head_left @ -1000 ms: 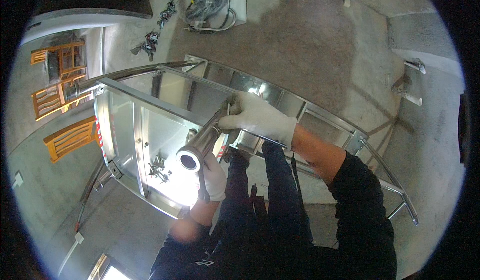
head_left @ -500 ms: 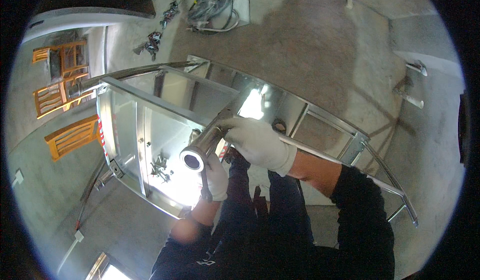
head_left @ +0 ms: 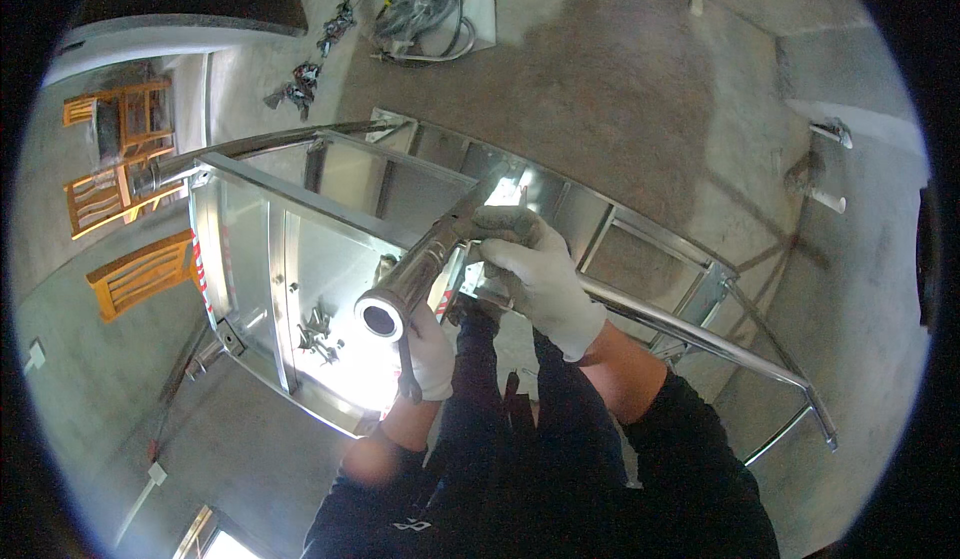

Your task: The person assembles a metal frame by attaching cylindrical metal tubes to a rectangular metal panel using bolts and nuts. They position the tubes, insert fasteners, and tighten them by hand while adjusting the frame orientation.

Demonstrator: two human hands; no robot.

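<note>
- Floor (head_left: 640,99) stretches beyond the metal frame (head_left: 690,333).
- Shiny tube (head_left: 412,271), round, open-ended.
- Gloved left hand (head_left: 431,361), right hand (head_left: 548,284) beside it; cannot tell either grip.

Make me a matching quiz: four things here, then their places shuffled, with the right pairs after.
1. Dark metal bolts
2. Orange-brown wooden slatted chairs
3. Grey coiled hose bundle
4. White-gloved right hand

A. at the picture's top
B. at the picture's far left
C. beside the shiny metal tube
D. on the flat silvery metal panel

Pairs: 1-D, 2-B, 3-A, 4-C
</note>
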